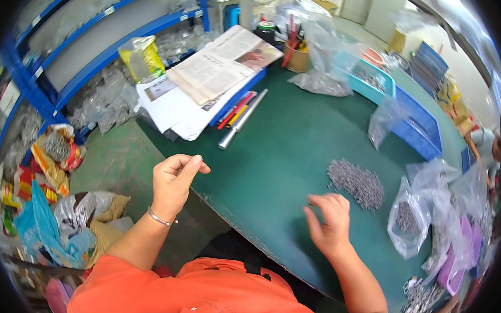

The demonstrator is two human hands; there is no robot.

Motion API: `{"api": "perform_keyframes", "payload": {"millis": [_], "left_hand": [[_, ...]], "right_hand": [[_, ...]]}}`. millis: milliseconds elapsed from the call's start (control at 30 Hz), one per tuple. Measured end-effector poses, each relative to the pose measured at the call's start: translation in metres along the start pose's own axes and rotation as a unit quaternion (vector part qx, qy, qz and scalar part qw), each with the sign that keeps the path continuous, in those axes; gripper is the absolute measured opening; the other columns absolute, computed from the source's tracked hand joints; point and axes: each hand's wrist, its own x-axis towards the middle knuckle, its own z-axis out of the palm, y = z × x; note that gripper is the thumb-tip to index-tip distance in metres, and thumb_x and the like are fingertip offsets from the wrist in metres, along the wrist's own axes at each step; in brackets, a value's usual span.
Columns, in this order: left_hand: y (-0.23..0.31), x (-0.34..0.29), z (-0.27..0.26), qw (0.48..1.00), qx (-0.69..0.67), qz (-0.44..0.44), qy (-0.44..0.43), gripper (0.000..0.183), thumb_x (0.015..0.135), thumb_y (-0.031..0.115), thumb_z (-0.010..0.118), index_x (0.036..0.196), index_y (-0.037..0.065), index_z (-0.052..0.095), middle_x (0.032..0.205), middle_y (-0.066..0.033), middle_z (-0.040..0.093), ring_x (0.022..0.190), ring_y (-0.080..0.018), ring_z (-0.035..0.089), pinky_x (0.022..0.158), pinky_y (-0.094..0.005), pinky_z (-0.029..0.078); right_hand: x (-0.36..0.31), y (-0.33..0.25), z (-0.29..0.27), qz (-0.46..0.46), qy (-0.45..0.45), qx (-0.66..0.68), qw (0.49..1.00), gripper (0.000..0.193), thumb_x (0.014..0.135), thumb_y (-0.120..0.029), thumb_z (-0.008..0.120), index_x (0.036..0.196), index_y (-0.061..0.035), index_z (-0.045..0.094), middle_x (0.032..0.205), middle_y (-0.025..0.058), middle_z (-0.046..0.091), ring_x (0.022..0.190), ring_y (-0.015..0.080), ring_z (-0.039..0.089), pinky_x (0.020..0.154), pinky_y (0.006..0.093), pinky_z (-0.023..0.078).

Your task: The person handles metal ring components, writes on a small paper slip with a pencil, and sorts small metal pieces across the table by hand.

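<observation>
My left hand [173, 181] is raised near the table's left edge, its thumb pressed against curled fingers. Whatever it may hold is hidden or too small to name. My right hand [330, 220] hovers low over the green tabletop [263, 178], thumb apart from the bent fingers and nothing visible between them. Just beyond it, to the right, lies a pile of small grey metal-looking pieces [356, 184]. Farther right, a clear plastic bag [408, 218] holds more such grey pieces.
A paper stack [211, 73], pens [236, 110] and a silver rod [242, 119] lie at the far left. At the back right stand a blue tray [414, 120] and turquoise bin [372, 80]. A purple tray [460, 255] and scattered metal parts [422, 298] lie near right.
</observation>
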Motion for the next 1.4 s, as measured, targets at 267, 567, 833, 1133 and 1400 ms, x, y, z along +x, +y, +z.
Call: {"api": "perform_keyframes", "payload": {"millis": [267, 567, 833, 1133, 1400], "left_hand": [[-0.002, -0.002, -0.058, 0.993, 0.049, 0.072, 0.078, 0.007, 0.088, 0.003, 0.062, 0.084, -0.002, 0.062, 0.087, -0.0064, 0.064, 0.076, -0.0095, 0.057, 0.070, -0.0220, 0.045], [-0.031, 0.006, -0.098, 0.993, 0.007, 0.009, 0.115, 0.006, 0.087, 0.002, 0.062, 0.084, -0.003, 0.061, 0.086, -0.0075, 0.064, 0.080, -0.0114, 0.059, 0.074, -0.0236, 0.046], [-0.019, 0.094, -0.097, 0.965, 0.220, 0.099, 0.103, 0.011, 0.085, 0.003, 0.063, 0.096, 0.001, 0.062, 0.087, -0.0031, 0.064, 0.079, -0.0088, 0.060, 0.072, -0.0239, 0.049], [-0.033, 0.250, -0.041, 0.812, 0.582, -0.024, -0.034, 0.055, 0.073, 0.034, 0.073, 0.109, -0.005, 0.058, 0.113, -0.0229, 0.056, 0.109, -0.0358, 0.054, 0.090, -0.0428, 0.046], [-0.035, 0.289, -0.017, 0.770, 0.631, -0.077, -0.047, 0.071, 0.066, 0.047, 0.075, 0.116, 0.000, 0.057, 0.120, -0.0203, 0.053, 0.115, -0.0345, 0.051, 0.095, -0.0488, 0.041]], "right_hand": [[0.153, -0.054, 0.119, -0.173, -0.039, -0.081, 0.981, 0.047, 0.079, -0.005, 0.054, 0.126, -0.0009, 0.049, 0.131, 0.0187, 0.047, 0.124, 0.0322, 0.044, 0.103, 0.0490, 0.032], [0.218, -0.047, 0.183, -0.242, -0.127, -0.110, 0.956, 0.037, 0.072, -0.005, 0.056, 0.109, -0.0015, 0.057, 0.116, 0.0178, 0.055, 0.112, 0.0358, 0.051, 0.093, 0.0573, 0.040], [0.294, -0.042, 0.143, 0.138, 0.041, 0.197, 0.970, 0.021, 0.091, -0.018, 0.055, 0.099, 0.0003, 0.061, 0.078, 0.0214, 0.062, 0.073, 0.0291, 0.062, 0.070, 0.0366, 0.047], [0.311, -0.028, 0.129, 0.234, 0.127, 0.380, 0.886, 0.038, 0.094, -0.018, 0.055, 0.121, 0.0090, 0.052, 0.113, 0.0131, 0.061, 0.097, 0.0186, 0.056, 0.086, 0.0315, 0.044], [0.314, -0.030, 0.122, 0.240, 0.138, 0.360, 0.891, 0.036, 0.096, -0.017, 0.051, 0.121, 0.0089, 0.052, 0.108, 0.0150, 0.063, 0.096, 0.0194, 0.058, 0.086, 0.0317, 0.044]]}}
